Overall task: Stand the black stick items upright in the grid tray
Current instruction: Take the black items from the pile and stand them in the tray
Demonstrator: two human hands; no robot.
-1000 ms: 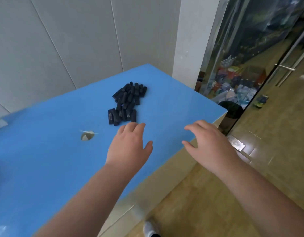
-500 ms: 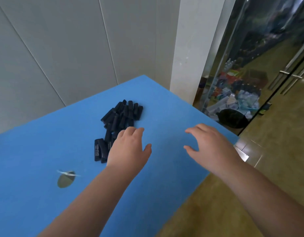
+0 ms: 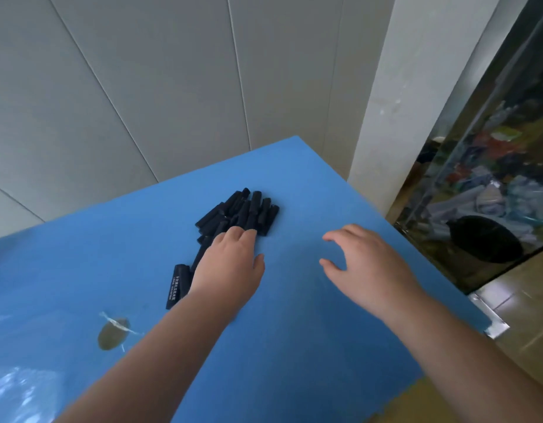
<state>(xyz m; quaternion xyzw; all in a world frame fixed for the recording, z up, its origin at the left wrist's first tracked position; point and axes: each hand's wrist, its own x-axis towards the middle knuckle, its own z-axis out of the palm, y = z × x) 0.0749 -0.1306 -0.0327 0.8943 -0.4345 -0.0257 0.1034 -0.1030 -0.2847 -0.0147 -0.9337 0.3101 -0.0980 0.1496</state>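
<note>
Table (image 3: pixel 294 346), blue-topped, with two bare hands over it and a heap of black sticks (image 3: pixel 242 212) lying flat toward its far corner.

Grey wall panels (image 3: pixel 142 87) rise behind the table, and a glass door (image 3: pixel 493 178) stands to the right. The left hand (image 3: pixel 230 270) reaches palm down with straight fingers, its tips at the near edge of the heap, covering some sticks. The right hand (image 3: pixel 365 267) hovers beside it, fingers loosely curved, holding nothing. One lettered stick (image 3: pixel 176 285) lies just left of the left wrist.
</note>
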